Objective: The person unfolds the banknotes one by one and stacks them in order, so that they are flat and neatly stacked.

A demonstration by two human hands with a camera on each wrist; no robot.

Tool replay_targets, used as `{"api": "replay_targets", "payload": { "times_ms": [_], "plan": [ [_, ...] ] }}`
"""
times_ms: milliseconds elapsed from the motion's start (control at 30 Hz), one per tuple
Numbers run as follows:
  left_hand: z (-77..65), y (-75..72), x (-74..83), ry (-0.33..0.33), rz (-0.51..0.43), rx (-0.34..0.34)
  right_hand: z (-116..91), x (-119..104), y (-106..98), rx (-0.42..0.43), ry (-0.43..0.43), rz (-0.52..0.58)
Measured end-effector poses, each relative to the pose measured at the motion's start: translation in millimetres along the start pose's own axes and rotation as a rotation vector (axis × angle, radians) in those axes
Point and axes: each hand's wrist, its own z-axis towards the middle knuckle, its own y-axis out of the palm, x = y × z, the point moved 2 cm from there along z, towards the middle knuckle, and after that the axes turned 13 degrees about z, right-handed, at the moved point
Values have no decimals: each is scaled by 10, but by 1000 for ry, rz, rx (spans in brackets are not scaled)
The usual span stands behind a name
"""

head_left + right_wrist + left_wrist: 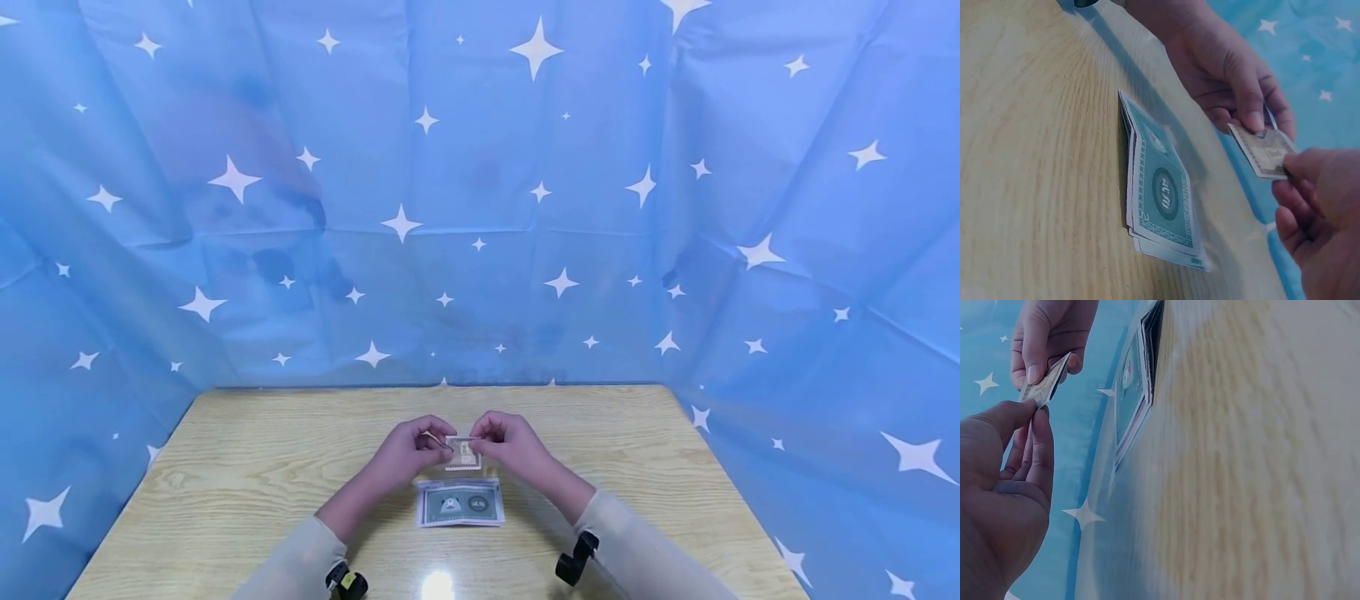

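Note:
Between both hands is a small brownish play banknote (462, 461), apparently folded, held above the table's middle. My left hand (411, 452) pinches its left end between thumb and fingers. At the other end my right hand (519, 448) pinches it the same way. From the left wrist view the held note (1043, 387) looks tilted, with layers parted along one side. A pile of green play banknotes (1163, 181) lies on the table just nearer to me than the hands. Its edges are uneven, and the lower notes are mostly hidden.
The pale wood table (262, 492) reaches back to a blue star-patterned curtain (480, 317), which also hangs along both sides. A bright light reflection shows on the table's near part. Black wrist cameras (576, 558) are strapped at both sleeves.

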Motion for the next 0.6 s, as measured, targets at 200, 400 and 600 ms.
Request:
{"api": "replay_targets", "payload": {
  "times_ms": [200, 400, 600],
  "plan": [
    [-30, 14, 45, 21, 24, -15, -87, -14, 6, 33, 6, 3],
    [-36, 38, 64, 28, 60, -5, -122, -17, 16, 97, -11, -44],
    [-38, 60, 68, 23, 45, 9, -129, -41, 15, 117, -9, -56]
  ]
}}
